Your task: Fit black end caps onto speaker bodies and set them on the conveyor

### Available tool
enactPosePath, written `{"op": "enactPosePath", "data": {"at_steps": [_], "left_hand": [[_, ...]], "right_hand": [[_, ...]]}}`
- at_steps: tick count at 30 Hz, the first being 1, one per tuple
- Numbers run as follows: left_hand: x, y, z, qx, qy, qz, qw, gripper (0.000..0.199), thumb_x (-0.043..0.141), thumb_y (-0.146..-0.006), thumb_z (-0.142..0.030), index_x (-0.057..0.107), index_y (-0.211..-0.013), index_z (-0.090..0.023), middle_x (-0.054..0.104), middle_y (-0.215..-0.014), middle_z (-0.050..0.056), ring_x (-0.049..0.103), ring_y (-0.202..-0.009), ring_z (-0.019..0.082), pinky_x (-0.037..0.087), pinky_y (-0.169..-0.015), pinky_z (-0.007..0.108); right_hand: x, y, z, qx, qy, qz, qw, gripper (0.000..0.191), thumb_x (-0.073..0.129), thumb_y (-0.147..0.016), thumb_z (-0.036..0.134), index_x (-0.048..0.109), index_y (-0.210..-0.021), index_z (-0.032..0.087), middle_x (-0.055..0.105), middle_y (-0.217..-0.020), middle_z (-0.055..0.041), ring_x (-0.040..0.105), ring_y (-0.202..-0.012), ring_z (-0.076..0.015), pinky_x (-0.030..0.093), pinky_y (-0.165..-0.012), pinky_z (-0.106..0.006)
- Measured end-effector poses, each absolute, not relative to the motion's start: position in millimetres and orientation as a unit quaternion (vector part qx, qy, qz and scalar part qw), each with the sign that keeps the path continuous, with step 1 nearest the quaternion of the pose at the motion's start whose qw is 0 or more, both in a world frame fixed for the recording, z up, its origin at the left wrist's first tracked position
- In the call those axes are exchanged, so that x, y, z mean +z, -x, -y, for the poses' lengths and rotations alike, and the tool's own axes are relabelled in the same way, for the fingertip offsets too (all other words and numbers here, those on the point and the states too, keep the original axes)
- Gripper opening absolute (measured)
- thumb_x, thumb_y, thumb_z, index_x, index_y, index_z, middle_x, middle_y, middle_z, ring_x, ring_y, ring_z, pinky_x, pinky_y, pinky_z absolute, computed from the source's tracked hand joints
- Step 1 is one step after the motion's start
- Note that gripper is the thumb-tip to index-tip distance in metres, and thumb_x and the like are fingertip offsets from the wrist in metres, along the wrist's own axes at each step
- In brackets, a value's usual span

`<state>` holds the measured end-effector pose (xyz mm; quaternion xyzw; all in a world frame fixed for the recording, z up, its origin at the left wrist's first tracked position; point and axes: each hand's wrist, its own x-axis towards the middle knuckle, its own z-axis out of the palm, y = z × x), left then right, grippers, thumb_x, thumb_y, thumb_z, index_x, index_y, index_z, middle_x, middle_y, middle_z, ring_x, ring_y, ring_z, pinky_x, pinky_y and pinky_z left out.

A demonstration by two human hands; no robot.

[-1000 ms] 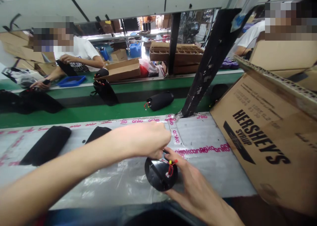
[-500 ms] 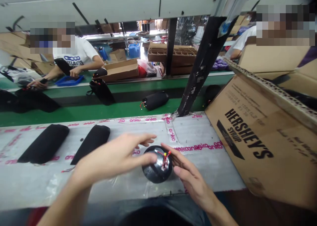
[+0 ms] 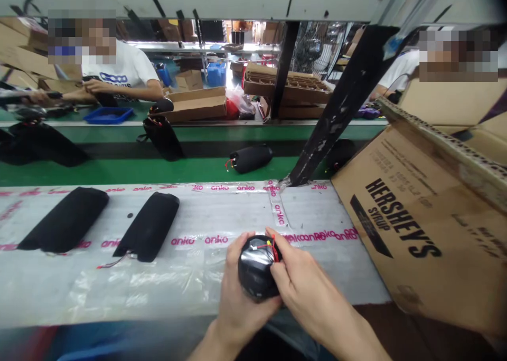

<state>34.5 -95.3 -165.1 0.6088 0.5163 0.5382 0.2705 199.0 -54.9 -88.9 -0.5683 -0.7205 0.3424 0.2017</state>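
A black cylinder (image 3: 257,276) with a shiny dark end stands upright in front of me, end facing up. Thin red wires (image 3: 274,249) with small red, yellow and white connectors come out of that end. Wrapped around the cylinder's left and near side is my left hand (image 3: 240,303), closed on it. My right hand (image 3: 304,279) is at the right rim, thumb and forefinger closed about the wires; its other fingers are mostly hidden. To the left, two black fabric-covered cylinders (image 3: 148,226) (image 3: 65,218) lie on the bench, the nearer one with a red-tipped wire showing.
The bench (image 3: 190,282) has a plastic-wrapped top with pink printed tape. A large cardboard box (image 3: 412,229) borders it on the right. Beyond runs a green belt (image 3: 206,165) carrying more black cylinders (image 3: 253,158). A dark post (image 3: 336,107) slants up. Co-workers sit across, one behind a blue tray (image 3: 109,115).
My left hand has come down from above the cylinder to wrap around its side. My right hand has closed in at the wires. The view has shifted slightly.
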Motion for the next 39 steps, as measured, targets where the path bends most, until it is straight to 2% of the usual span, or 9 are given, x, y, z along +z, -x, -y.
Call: {"op": "enactPosePath", "data": {"at_steps": [4, 7, 10, 14, 18, 29, 33, 36, 39], "left_hand": [[-145, -9, 93, 0.488, -0.633, -0.429, 0.421, 0.094, 0.058, -0.101, -0.073, 0.024, -0.174, -0.024, 0.041, -0.174, 0.02, 0.046, -0.159, 0.039, 0.047, -0.126, 0.06], [-127, 13, 79, 0.444, -0.607, -0.448, 0.484, 0.061, 0.033, -0.115, -0.056, 0.05, -0.164, -0.025, 0.051, -0.171, 0.011, 0.047, -0.159, 0.033, 0.041, -0.13, 0.058], [-107, 25, 64, 0.379, -0.623, -0.505, 0.462, 0.048, 0.039, -0.115, -0.043, 0.066, -0.151, -0.027, 0.068, -0.155, 0.007, 0.062, -0.147, 0.03, 0.048, -0.125, 0.058], [-76, 26, 47, 0.298, -0.683, -0.522, 0.414, 0.041, 0.047, -0.111, -0.034, 0.075, -0.14, -0.027, 0.077, -0.143, 0.004, 0.071, -0.136, 0.029, 0.057, -0.117, 0.052], [-58, 20, 41, 0.261, -0.698, -0.497, 0.444, 0.043, 0.044, -0.106, -0.02, 0.076, -0.134, -0.026, 0.082, -0.132, 0.001, 0.076, -0.124, 0.025, 0.06, -0.108, 0.039], [-105, 11, 65, 0.418, -0.563, -0.473, 0.534, 0.05, 0.043, -0.113, -0.054, 0.05, -0.157, -0.034, 0.057, -0.162, 0.006, 0.051, -0.154, 0.031, 0.039, -0.13, 0.049], [-149, -11, 104, 0.539, -0.577, -0.457, 0.409, 0.115, 0.076, -0.077, -0.087, 0.029, -0.168, -0.034, 0.038, -0.171, 0.014, 0.04, -0.159, 0.044, 0.033, -0.133, 0.061], [-170, -24, 107, 0.586, -0.556, -0.494, 0.323, 0.112, 0.093, -0.073, -0.07, 0.036, -0.162, -0.035, 0.047, -0.161, 0.015, 0.049, -0.152, 0.042, 0.041, -0.128, 0.06], [-168, -17, 81, 0.579, -0.573, -0.452, 0.364, 0.098, 0.091, -0.082, -0.06, 0.037, -0.161, -0.036, 0.058, -0.155, 0.012, 0.061, -0.143, 0.036, 0.051, -0.12, 0.051]], "right_hand": [[-88, -198, 58, 0.305, 0.56, 0.749, 0.18, 0.063, 0.038, -0.108, 0.033, 0.043, -0.169, 0.022, 0.078, -0.138, -0.0146, 0.078, -0.122, -0.0341, 0.068, -0.096, -0.048], [-90, -197, 60, 0.351, 0.561, 0.725, 0.193, 0.064, 0.034, -0.109, 0.033, 0.037, -0.172, 0.023, 0.066, -0.157, -0.012, 0.068, -0.14, -0.0327, 0.062, -0.109, -0.052], [-88, -202, 61, 0.384, 0.549, 0.706, 0.23, 0.06, 0.033, -0.112, 0.041, 0.043, -0.169, 0.026, 0.058, -0.165, -0.0101, 0.058, -0.15, -0.0332, 0.054, -0.119, -0.055], [-86, -217, 66, 0.409, 0.545, 0.675, 0.284, 0.053, 0.045, -0.109, 0.05, 0.055, -0.157, 0.03, 0.074, -0.126, -0.0088, 0.074, -0.109, -0.0289, 0.061, -0.095, -0.046], [-95, -219, 75, 0.562, 0.488, 0.6, 0.293, 0.061, 0.047, -0.108, 0.045, 0.036, -0.168, 0.034, 0.056, -0.073, 0.0058, 0.058, -0.058, -0.0173, 0.051, -0.057, -0.03], [-87, -199, 70, 0.566, 0.542, 0.561, 0.268, 0.051, 0.058, -0.103, 0.031, 0.056, -0.153, 0.023, 0.056, -0.063, 0.0082, 0.067, -0.056, -0.0182, 0.055, -0.061, -0.03], [-99, -220, 69, 0.55, 0.482, 0.609, 0.308, 0.058, 0.066, -0.104, 0.052, 0.058, -0.156, 0.028, 0.069, -0.091, -0.0019, 0.075, -0.089, -0.0248, 0.062, -0.087, -0.04], [-124, -232, 60, 0.544, 0.38, 0.65, 0.37, 0.069, 0.074, -0.096, 0.062, 0.06, -0.157, 0.032, 0.06, -0.153, -0.0119, 0.054, -0.148, -0.0361, 0.042, -0.126, -0.053], [-151, -221, 48, 0.615, 0.302, 0.599, 0.413, 0.085, 0.077, -0.093, 0.066, 0.047, -0.166, 0.034, 0.037, -0.178, -0.0088, 0.032, -0.166, -0.0349, 0.027, -0.136, -0.054]]}}
